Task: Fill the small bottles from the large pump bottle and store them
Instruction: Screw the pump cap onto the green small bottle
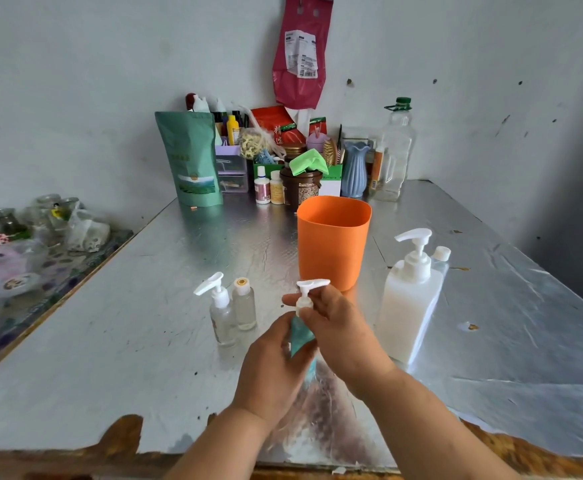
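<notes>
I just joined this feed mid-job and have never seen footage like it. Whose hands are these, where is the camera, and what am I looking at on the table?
There is no machine: a person works bare-handed, and the single camera sits on their head, looking forward and down. The left hand grips a small teal bottle; the right hand holds its white pump top. On the foil-covered table stand two small clear bottles, an orange cup and the large white pump bottle, with another small capped bottle behind it. Clutter lines the wall.
</notes>
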A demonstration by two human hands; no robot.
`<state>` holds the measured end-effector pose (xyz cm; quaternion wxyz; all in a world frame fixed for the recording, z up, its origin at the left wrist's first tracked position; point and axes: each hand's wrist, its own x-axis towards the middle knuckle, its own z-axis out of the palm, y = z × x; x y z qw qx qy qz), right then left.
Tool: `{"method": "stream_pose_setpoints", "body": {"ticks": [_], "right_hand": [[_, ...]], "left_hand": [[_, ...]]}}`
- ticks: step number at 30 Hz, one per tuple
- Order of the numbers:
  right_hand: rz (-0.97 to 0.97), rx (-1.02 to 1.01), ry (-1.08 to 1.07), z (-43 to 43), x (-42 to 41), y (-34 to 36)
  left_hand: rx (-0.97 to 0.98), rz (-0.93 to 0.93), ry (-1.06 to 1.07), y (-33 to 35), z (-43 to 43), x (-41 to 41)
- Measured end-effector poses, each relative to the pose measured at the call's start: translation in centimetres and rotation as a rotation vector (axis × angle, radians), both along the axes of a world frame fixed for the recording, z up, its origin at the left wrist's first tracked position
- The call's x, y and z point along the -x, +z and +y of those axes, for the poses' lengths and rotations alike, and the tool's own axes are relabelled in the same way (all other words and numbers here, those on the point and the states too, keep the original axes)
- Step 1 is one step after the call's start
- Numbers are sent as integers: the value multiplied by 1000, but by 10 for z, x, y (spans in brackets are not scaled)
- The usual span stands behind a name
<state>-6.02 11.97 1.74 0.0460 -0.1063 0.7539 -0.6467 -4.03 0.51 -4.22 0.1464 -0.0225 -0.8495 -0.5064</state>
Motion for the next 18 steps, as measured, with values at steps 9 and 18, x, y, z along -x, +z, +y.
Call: {"method": "stream_pose_setpoints", "body": {"ticks": [9,18], "right_hand": [[52,-23,-118,-1,5,8],[66,90,-152,-1,7,24]], "left_hand": [[48,5,-6,3,2,-2],[68,-14,8,4,1,-2]]}}
